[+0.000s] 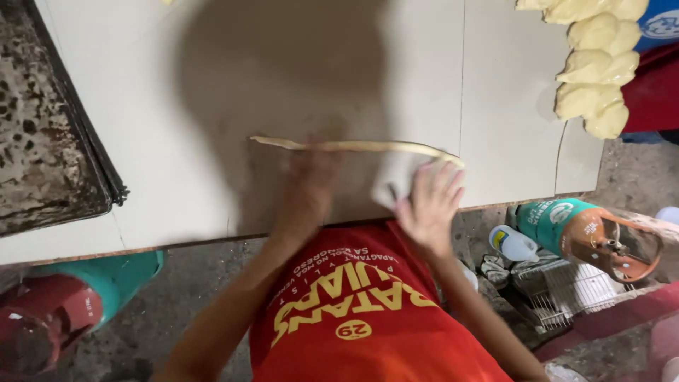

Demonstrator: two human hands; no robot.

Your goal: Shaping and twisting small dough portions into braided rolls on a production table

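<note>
Both grips released, palms flat: left hand point(311, 173) and right hand point(428, 201) pressing on long, thin, pale dough rope point(353, 146), soft and smooth, stretched across white worktop point(141, 141).

Overhead light casts a broad, soft shadow across the pale table point(141, 106) from twelve o'clock toward centre; both hands blur with motion, edges bow slightly, and the floor at six o'clock stays dim.

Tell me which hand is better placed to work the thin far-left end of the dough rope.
Probably the left hand. It lies on the middle of the dough rope, nearer that thin end, while the right hand sits spread at the opposite end.
</note>
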